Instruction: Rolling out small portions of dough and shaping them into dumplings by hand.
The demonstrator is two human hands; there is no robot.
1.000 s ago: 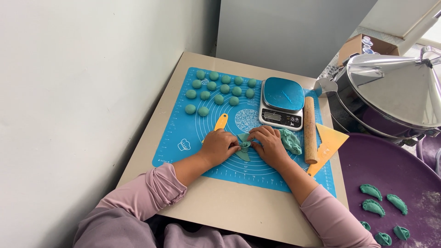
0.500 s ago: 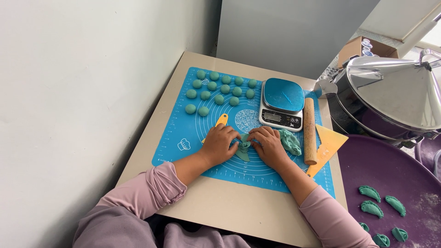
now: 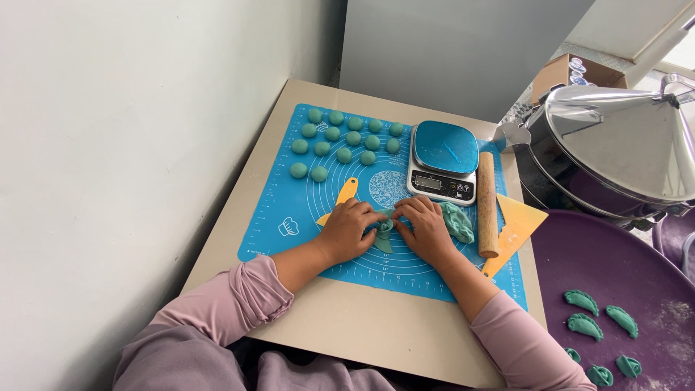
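You're in a home kitchen corner: baking mat (image 3: pixel 304 210) on a small table (image 3: pixel 347 326), kitchen scale (image 3: pixel 443 161), rolling pin (image 3: pixel 486 204), steel steamer (image 3: pixel 615 152), dumplings (image 3: pixel 601 326) on a purple tray (image 3: pixel 615 268).

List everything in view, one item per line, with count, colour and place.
dough piece: one, green, on the mat between both hands
dough balls: about fourteen, green, mat's far left
baking mat: one, blue, on the table
kitchen scale: one, blue-topped, mat's far right
rolling pin: one, wooden, right of the scale
dough lump: one, green, beside the pin
scraper: one, yellow, mat's right edge
steamer lid: one, steel, far right
dumplings: about six, green, on the purple tray
left hand: on the dough piece
right hand: on the dough piece
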